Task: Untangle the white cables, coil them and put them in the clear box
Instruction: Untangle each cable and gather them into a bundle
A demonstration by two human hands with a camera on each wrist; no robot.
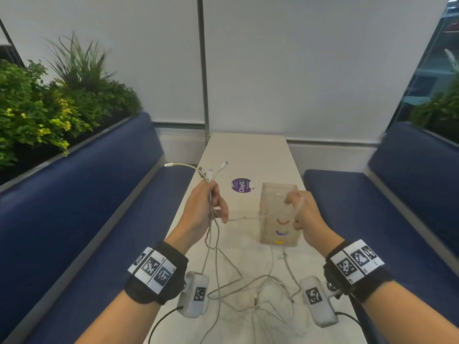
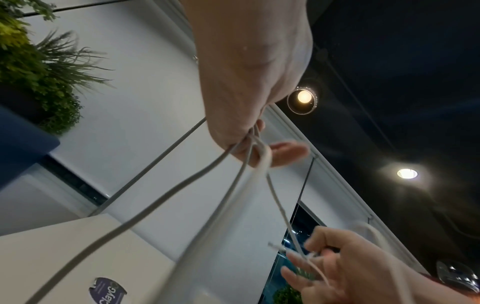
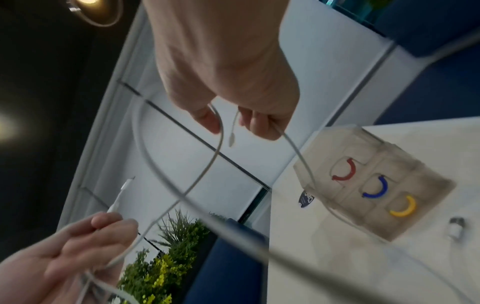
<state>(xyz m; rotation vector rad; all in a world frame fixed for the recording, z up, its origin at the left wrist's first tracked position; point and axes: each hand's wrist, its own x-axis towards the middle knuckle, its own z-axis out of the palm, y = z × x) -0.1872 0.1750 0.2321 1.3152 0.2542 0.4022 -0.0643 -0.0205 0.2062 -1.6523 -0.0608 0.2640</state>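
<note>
My left hand (image 1: 211, 204) is raised over the table's left side and grips a bundle of white cables (image 1: 211, 219); several plug ends (image 1: 218, 170) stick out above its fist. In the left wrist view the strands (image 2: 249, 148) run down from the curled fingers. My right hand (image 1: 298, 209), in front of the clear box (image 1: 270, 194), pinches one white cable (image 3: 218, 131), whose plug end (image 3: 232, 140) dangles between thumb and fingers. One strand (image 1: 243, 218) stretches between both hands. The rest of the cables lie tangled (image 1: 258, 294) on the table near me.
The clear box stands on the long white table (image 1: 248, 150), with red, blue and yellow arcs (image 3: 374, 187) on its side. A purple sticker (image 1: 240, 185) lies left of it. Blue benches (image 1: 99, 207) flank the table; plants (image 1: 49, 100) sit behind the left one.
</note>
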